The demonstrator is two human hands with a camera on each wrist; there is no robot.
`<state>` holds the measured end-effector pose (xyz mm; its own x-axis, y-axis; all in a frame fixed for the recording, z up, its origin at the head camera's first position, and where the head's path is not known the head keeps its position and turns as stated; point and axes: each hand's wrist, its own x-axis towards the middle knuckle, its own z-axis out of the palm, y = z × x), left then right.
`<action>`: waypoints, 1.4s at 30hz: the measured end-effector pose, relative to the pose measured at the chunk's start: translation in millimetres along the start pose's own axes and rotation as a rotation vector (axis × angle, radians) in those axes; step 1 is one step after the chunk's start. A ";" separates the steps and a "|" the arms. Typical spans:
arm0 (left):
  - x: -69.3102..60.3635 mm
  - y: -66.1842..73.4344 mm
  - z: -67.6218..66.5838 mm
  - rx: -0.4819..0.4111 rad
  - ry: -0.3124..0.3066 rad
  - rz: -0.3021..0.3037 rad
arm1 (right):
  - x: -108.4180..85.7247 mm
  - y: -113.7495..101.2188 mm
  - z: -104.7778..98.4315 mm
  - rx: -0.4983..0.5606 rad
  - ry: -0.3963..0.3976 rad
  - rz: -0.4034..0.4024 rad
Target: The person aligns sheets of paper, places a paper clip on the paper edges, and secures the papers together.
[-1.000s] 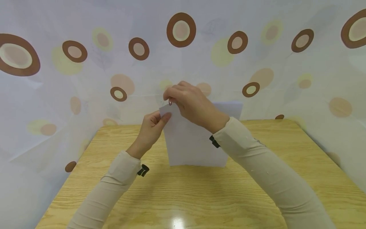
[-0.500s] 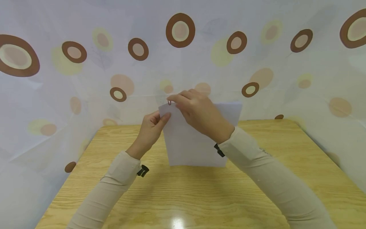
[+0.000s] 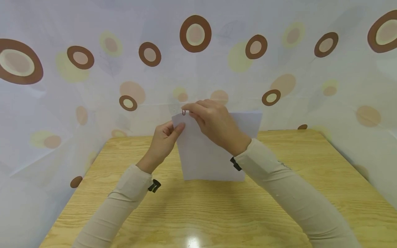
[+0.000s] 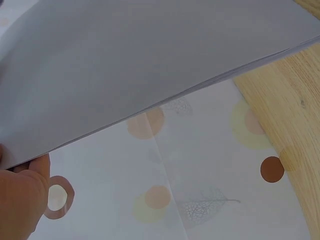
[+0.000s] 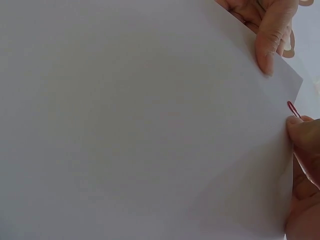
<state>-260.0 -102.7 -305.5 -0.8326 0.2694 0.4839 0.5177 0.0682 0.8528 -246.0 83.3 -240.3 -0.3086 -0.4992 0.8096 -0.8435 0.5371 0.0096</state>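
Note:
A thin stack of white paper [image 3: 214, 155] stands upright over the table in the head view. My left hand [image 3: 163, 140] grips it near its top left corner, thumb on the near face and fingers behind. A small red paper clip [image 3: 183, 112] straddles the top edge close to that corner. My right hand [image 3: 215, 124] holds the clip at its upper end, fingertips at the edge of the paper. In the right wrist view the clip [image 5: 293, 108] lies partly on the sheet, its other end hidden by the fingers. Layered sheet edges [image 4: 200, 87] show in the left wrist view.
The wooden table [image 3: 192, 213] spreads beneath both forearms. Behind and at the sides hangs a pale cloth [image 3: 102, 20] printed with brown, yellow and peach circles. Dark straps [image 3: 154, 186] sit at the wrists.
My right hand has shifted slightly down and right, and more of the clip shows on the paper's top edge. My left hand keeps its grip in the same place.

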 end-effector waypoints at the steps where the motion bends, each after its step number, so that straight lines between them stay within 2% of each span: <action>1: 0.1 -0.1 0.0 0.000 0.000 0.000 | 0.1 0.1 0.1 0.003 0.004 -0.003; 19: 1.0 1.9 1.0 0.011 0.016 0.010 | 1.8 -0.4 0.0 0.018 0.033 -0.012; 42: -1.4 1.3 1.1 0.006 0.007 0.010 | 2.8 1.6 0.4 0.022 -0.022 -0.016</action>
<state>-257.9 -101.9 -305.2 -0.8289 0.2635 0.4934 0.5268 0.0713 0.8470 -248.3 82.6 -238.3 -0.3042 -0.5228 0.7963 -0.8579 0.5137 0.0095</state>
